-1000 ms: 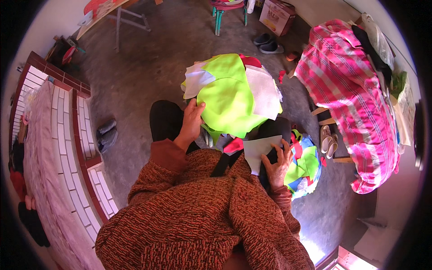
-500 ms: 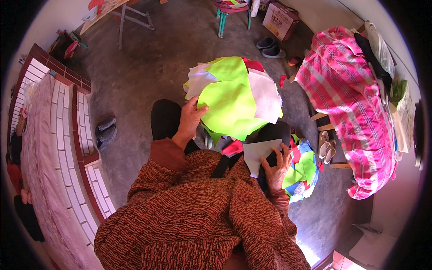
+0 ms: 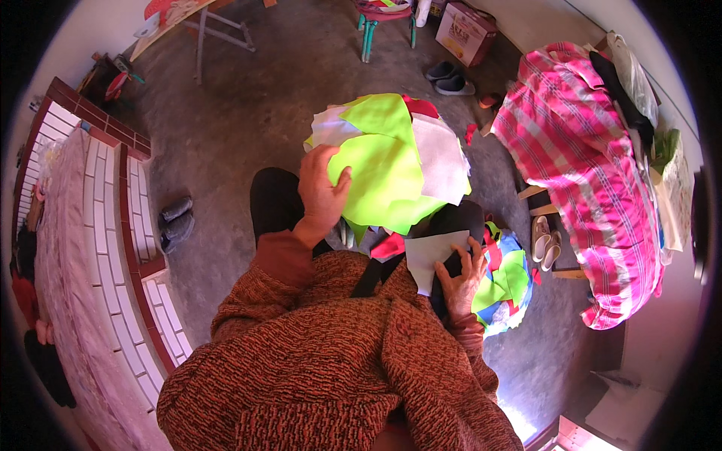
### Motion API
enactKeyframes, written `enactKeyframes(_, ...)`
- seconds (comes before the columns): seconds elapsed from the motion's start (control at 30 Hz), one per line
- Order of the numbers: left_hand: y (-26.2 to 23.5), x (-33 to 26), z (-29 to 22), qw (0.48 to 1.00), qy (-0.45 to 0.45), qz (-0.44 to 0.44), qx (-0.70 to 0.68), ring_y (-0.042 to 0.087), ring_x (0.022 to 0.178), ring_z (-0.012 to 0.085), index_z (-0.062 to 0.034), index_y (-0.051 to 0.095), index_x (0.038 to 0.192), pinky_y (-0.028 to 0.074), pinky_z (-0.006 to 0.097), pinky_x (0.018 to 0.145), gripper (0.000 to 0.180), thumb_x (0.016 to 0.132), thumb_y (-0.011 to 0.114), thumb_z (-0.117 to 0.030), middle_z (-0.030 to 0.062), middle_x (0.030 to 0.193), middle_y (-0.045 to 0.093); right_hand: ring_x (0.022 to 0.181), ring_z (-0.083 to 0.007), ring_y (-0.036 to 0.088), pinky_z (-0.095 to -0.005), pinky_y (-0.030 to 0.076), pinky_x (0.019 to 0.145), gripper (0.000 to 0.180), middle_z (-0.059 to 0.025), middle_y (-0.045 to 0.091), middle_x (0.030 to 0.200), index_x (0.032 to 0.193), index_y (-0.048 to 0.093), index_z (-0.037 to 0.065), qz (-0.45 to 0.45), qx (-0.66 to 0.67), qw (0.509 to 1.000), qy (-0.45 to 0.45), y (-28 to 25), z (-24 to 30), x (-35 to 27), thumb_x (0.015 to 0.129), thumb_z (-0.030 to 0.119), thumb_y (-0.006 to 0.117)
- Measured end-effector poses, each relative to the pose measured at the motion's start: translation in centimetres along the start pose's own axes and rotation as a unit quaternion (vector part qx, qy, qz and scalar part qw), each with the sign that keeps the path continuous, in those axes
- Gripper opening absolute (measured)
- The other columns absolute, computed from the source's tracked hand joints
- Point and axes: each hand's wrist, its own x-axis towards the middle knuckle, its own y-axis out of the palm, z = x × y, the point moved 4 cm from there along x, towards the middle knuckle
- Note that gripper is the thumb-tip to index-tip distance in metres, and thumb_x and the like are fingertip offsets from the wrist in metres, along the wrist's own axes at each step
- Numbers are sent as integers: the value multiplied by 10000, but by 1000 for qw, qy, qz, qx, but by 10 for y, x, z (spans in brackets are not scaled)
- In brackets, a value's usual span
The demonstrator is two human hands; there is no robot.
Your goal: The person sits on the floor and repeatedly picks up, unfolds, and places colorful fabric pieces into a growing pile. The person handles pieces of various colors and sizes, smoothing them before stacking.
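In front of my knees stands a round heap of cloth pieces, topped by a bright yellow-green piece (image 3: 376,177) and a pale grey piece (image 3: 440,161). My left hand (image 3: 322,192) rests on the heap's left edge, thumb apart from the fingers, which bend over the yellow-green cloth; their tips are partly hidden. Over my right thigh, my right hand (image 3: 460,279) holds a light grey cloth piece (image 3: 429,255) by its right side. A red scrap (image 3: 389,246) lies between my legs. Beside my right hand is a second bundle (image 3: 505,282) of green, blue and red cloth.
At right a pink plaid cloth (image 3: 575,173) covers furniture with wooden legs. Pale shoes (image 3: 545,242) sit beside it. Dark slippers (image 3: 449,78), a cardboard box (image 3: 466,34) and a green-legged stool (image 3: 367,37) are farther off. Grey shoes (image 3: 177,223) lie near the brick-patterned side at left.
My left hand has shifted slightly up along the heap's edge, its fingers rising and bending over the yellow-green cloth. The right hand and its grey piece have hardly moved.
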Motion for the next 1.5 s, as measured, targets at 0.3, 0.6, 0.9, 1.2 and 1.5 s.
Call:
enactKeyframes(0.3, 71, -4, -23, 932, 138, 253, 220, 238, 1327, 406, -214, 407, 1347, 96, 622, 1047, 618, 836, 482, -553, 180, 1406, 344, 1153, -320, 419, -443, 315, 954, 469, -104, 454, 1272, 1047, 596, 110, -2, 7, 1000, 4, -2, -1, -1, 623, 212, 767)
enactKeyframes(0.6, 79, -10, -12, 919, 145, 249, 269, 246, 1331, 385, -259, 394, 1363, 89, 645, 1033, 623, 821, 505, -546, 148, 1433, 321, 1138, -335, 438, -444, 331, 966, 506, -142, 462, 1247, 1068, 574, 75, -30, 71, 997, 19, -3, -10, 0, 622, 193, 783)
enactKeyframes(0.9, 80, -12, -10, 933, 156, 220, 238, 283, 1312, 375, -231, 474, 1307, 111, 633, 1033, 610, 776, 573, -516, 159, 1377, 396, 1116, -328, 444, -437, 343, 953, 306, -134, 467, 1264, 916, 612, 48, -33, 94, 995, 17, -2, -17, -6, 665, 140, 762)
enactKeyframes(1.2, 66, -23, -81, 951, 230, 204, 26, 413, 1199, 362, -71, 518, 1184, 282, 535, 992, 538, 740, 675, -330, 160, 1218, 483, 1111, -241, 472, -354, 335, 973, 191, -116, 532, 1192, 923, 593, 28, -69, 412, 903, 104, 5, -40, -12, 768, 83, 690)
enactKeyframes(1.5, 124, -98, -86, 899, 61, 400, -168, 584, 959, 358, -37, 540, 1132, 474, 407, 796, 464, 752, 715, -236, 184, 1067, 594, 820, -105, 481, -250, 387, 779, 177, -12, 568, 886, 960, 558, 53, -146, 455, 856, 196, -13, -45, -29, 882, 200, 615)
